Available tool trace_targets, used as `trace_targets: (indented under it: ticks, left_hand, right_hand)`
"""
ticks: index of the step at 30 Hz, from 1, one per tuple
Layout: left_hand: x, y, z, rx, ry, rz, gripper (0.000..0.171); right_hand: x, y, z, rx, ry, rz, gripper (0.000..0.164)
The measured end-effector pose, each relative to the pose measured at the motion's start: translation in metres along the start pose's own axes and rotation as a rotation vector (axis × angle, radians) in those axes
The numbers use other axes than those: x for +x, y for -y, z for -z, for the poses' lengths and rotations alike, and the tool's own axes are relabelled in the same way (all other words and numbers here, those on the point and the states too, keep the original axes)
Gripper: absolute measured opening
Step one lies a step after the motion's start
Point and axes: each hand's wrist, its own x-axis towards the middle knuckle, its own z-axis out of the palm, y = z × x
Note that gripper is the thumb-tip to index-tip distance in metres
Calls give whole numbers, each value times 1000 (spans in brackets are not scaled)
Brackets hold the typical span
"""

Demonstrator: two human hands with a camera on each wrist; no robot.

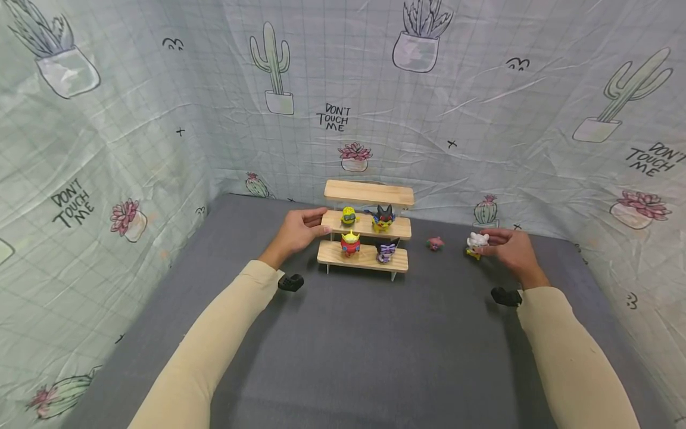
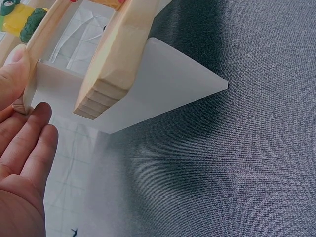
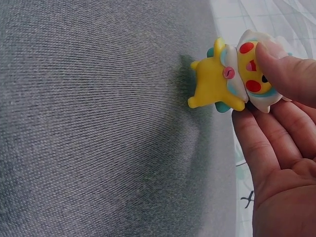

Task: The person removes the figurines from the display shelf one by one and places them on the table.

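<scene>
My left hand (image 1: 302, 229) grips the left end of the middle step of a three-step wooden display stand (image 1: 334, 254), thumb on top and fingers beneath. In the left wrist view the stand's pale side support (image 2: 173, 79) shows beside the fingers (image 2: 39, 143). At the right, my right hand (image 1: 509, 250) pinches a yellow figurine with a white hood (image 3: 212, 81) by its head. Its feet are close to the grey cloth. A small pink figurine (image 1: 435, 243) lies between the stand and my right hand.
On the middle step stand a yellow goggled figurine (image 1: 348, 215) and a dark-eared one (image 1: 383, 219). The lowest step holds a red-and-yellow figurine (image 1: 351, 244) and a purple-and-black one (image 1: 385, 251). Behind the grey table (image 1: 386, 345) hangs a cactus-print cloth (image 1: 407, 107).
</scene>
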Motion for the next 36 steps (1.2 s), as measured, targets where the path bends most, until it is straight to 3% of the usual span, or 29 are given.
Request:
trace_targets:
  ticks: [27,36]
  left_hand:
    - [-1,1,0,19,12,17,56]
    - [-2,1,-1,13,16,8,56]
  right_hand:
    - [-1,-8,-1,-2,66,2,65]
    - [-8,1,8,11,5,53,53]
